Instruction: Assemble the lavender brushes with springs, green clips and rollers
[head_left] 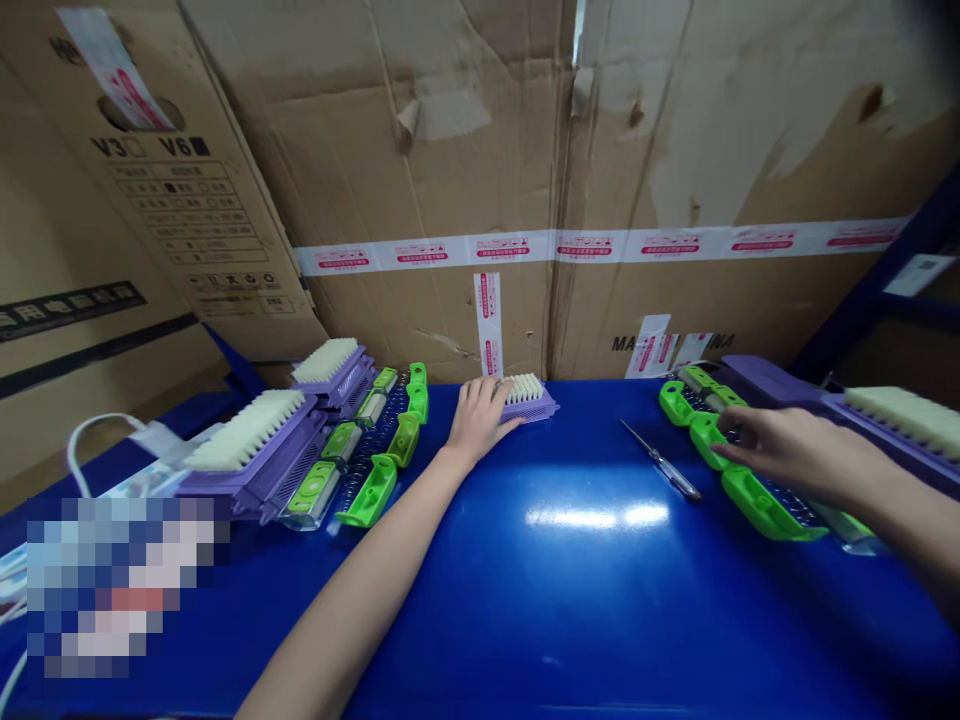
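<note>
My left hand (480,420) is closed around the left end of a purple block with pale bristles (529,392), which lies near the back of the blue table. Its fingers are over the top and the thumb is in front. My right hand (780,445) is at the right-hand row of bright green plastic pieces (761,505), with curled fingers and the thumb over one green piece (705,440). What is between its fingertips, if anything, is hidden. Metal springs (799,505) lie behind that row. A screwdriver with a clear handle (671,472) lies between my hands.
At left stand more purple bristled blocks (255,430), boxy green-topped clear pieces (313,492), springs (367,455) and green pieces (373,492). Another bristled block (907,420) is far right. Cardboard boxes (420,180) wall off the back. A white cable (75,440) runs at far left.
</note>
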